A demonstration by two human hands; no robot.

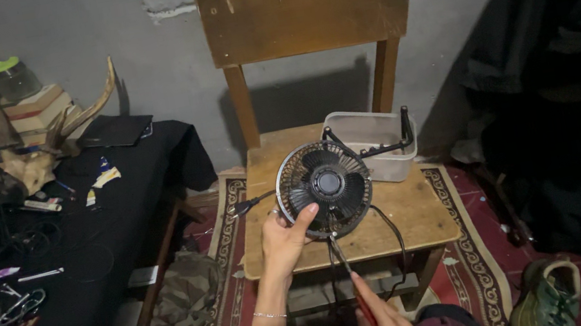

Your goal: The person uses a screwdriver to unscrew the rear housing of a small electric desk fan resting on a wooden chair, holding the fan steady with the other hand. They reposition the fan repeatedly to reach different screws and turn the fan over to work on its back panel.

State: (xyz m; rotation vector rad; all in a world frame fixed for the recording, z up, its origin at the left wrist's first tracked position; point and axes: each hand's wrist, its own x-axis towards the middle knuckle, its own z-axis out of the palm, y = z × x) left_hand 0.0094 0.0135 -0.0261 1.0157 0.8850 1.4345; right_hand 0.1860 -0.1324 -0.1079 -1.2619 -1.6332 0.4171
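Screwdriver (351, 279) against fan (325, 188), tub (386, 162) behind

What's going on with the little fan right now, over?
Left hand grips small black fan by its grille rim. Right hand holds screwdriver, tip at grille's lower edge. Fan's cord dangles beside it.

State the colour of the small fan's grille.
Black; the fan shows clearly in the head view.

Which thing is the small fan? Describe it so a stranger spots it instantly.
Find the wooden chair against the grey wall. On its seat, before a clear plastic tub, the left hand steadies a small fan: the only round, black, wire-grilled thing there.
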